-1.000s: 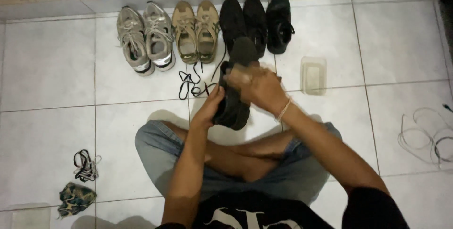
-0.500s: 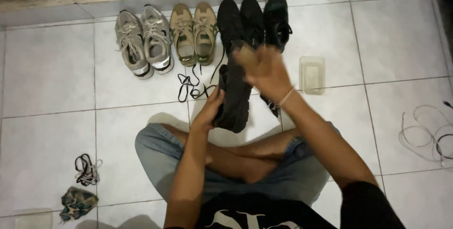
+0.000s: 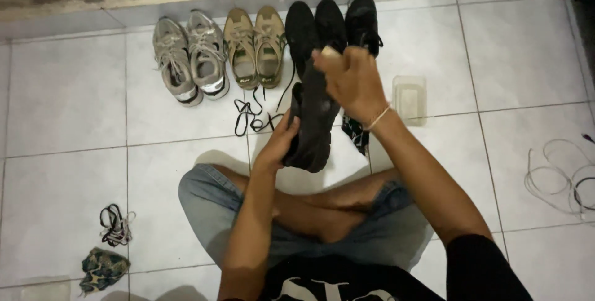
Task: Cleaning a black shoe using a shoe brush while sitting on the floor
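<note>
I sit cross-legged on a white tiled floor. My left hand grips a black shoe from its left side and holds it up over my knees. My right hand rests on the shoe's upper end, closed around a small pale object that I cannot identify. A dark patterned cloth shows just under my right wrist. Loose black laces lie on the tiles left of the shoe.
Along the wall stand a grey pair of sneakers, a tan pair and black shoes. A clear plastic tub sits to the right, white cables far right, more laces and a camouflage cloth at lower left.
My right hand has slid up along the black shoe toward its far end. The left hand keeps its hold on the shoe's side.
</note>
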